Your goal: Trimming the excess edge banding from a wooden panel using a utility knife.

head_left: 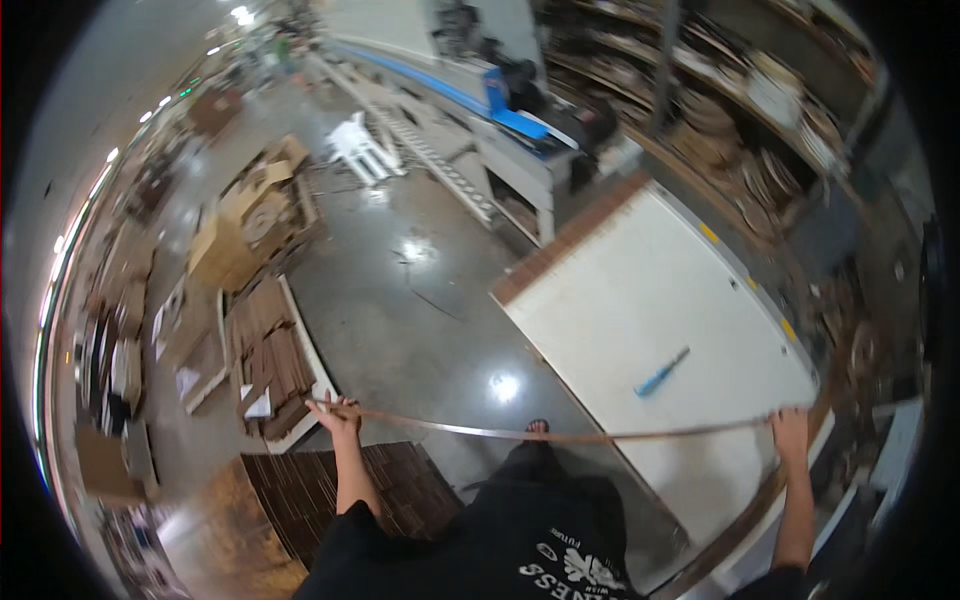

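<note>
A long thin brown strip (pixel 500 433) stretches across in front of my body and sags slightly, with a shiny stretch in its middle. My left hand (pixel 340 412) is closed round its left end, above the floor. At the other end, over the right side of a white-topped table (pixel 600 290), my right hand (pixel 790 428) grips the strip with its fingers curled. A blue-handled tool (pixel 660 374) with a dark end lies on the tabletop, beyond the strip. Its exact kind is hard to make out.
Stacked brown boards (pixel 268 350) lie on a pallet at the left, near cardboard boxes (pixel 235 235). Dark brown slats (pixel 390 490) cover a surface by my left arm. A machine with a blue rail (pixel 430 85) and a white plastic chair (pixel 362 148) stand farther off. Shelves (pixel 720 80) hold coiled bands.
</note>
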A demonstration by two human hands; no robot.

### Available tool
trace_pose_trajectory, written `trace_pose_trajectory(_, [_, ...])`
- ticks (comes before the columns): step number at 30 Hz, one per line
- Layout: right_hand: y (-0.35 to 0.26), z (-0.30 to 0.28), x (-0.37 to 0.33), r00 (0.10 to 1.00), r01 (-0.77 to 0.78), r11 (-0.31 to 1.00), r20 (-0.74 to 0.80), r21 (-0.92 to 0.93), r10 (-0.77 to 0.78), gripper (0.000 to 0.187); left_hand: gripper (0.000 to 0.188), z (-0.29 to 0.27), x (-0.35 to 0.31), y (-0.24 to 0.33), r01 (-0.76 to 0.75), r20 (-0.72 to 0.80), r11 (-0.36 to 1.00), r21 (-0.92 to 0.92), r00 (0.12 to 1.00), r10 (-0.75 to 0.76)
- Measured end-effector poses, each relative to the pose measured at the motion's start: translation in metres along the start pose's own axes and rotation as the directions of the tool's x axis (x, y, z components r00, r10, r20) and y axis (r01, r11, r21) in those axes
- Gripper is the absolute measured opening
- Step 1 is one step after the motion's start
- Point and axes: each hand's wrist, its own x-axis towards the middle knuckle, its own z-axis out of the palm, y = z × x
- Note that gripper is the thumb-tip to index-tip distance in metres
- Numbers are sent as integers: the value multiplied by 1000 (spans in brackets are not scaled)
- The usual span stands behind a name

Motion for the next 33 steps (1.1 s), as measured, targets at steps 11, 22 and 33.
trace_pose_trajectory(11, [96,70,103,995,-95,995,-34,19,96,18,57,-135,-119,-84,348,-82,917,196,937,-339])
trace_pose_trajectory(22, [74,203,117,978,198,949,12,246,-208,16,38,-227,-311,-180,404,-190,903,149,908,-374])
trace_pose_trajectory(33, [-138,113,60,874,459,724,-118,515,-471,19,34,-197,-362,-334,584,29,547,600,667,-745])
